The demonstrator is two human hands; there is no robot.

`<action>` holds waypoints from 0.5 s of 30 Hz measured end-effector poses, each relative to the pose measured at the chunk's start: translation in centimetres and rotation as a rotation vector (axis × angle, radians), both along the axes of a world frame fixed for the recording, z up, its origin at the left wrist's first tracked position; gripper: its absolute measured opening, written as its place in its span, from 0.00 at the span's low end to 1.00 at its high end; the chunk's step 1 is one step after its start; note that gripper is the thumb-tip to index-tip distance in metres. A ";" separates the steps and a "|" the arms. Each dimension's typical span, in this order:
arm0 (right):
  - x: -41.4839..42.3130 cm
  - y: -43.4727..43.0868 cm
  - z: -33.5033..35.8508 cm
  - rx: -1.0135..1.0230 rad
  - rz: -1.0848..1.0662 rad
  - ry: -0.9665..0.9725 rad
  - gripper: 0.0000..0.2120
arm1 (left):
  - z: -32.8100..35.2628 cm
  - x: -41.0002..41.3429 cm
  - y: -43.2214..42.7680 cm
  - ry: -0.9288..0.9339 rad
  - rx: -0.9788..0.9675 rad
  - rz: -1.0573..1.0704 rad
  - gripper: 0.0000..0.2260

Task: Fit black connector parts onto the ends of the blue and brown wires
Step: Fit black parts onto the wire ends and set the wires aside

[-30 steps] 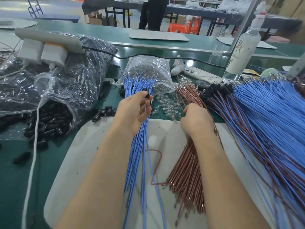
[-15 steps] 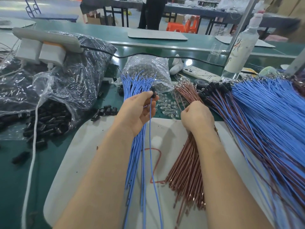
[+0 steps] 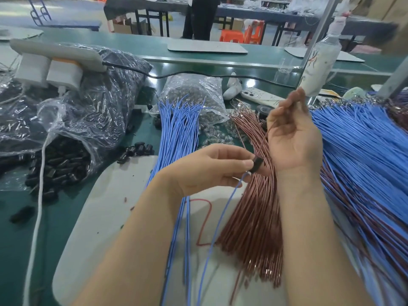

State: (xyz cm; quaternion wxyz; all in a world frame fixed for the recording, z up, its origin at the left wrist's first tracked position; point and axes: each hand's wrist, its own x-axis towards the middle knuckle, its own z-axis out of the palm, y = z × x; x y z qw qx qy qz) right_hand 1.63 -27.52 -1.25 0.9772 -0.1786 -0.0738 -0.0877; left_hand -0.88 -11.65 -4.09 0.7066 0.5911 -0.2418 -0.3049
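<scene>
My left hand (image 3: 207,168) pinches a small black connector (image 3: 256,164) between thumb and fingers, and a single blue wire (image 3: 217,228) hangs down from it. My right hand (image 3: 291,133) is raised, palm toward me, and pinches one thin brown wire (image 3: 263,141) that runs down toward the connector. A bundle of loose blue wires (image 3: 176,138) lies left of centre. Under and between my hands lies a bundle of brown wires (image 3: 254,221). Both bundles rest on a white mat (image 3: 106,217).
A torn plastic bag (image 3: 72,129) spills black connector parts (image 3: 57,168) at the left; a few (image 3: 136,150) lie near the mat. A clear bag of small parts (image 3: 194,93) stands behind. Finished blue-and-brown wires (image 3: 364,155) pile at the right. A bottle (image 3: 320,60), phone (image 3: 260,97) and white cable (image 3: 36,217) are nearby.
My left hand has drawn back toward me with the connector and its blue wire. My right hand has lifted off the brown bundle with a single brown wire and turned palm up.
</scene>
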 end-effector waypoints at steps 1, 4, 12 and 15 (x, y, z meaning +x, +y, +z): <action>0.1 -0.4 -0.1 0.042 -0.029 0.012 0.11 | -0.1 0.0 0.0 -0.026 0.027 -0.021 0.07; 0.6 -1.0 -0.7 -0.165 -0.113 0.127 0.06 | -0.1 0.3 0.3 -0.060 0.041 0.076 0.07; 0.7 1.4 -2.8 -1.428 -0.037 0.158 0.05 | -0.5 1.3 1.3 -0.116 0.114 0.426 0.05; 0.9 1.2 -2.6 -1.216 -0.191 0.223 0.05 | -0.7 1.3 1.5 -0.106 0.163 0.383 0.06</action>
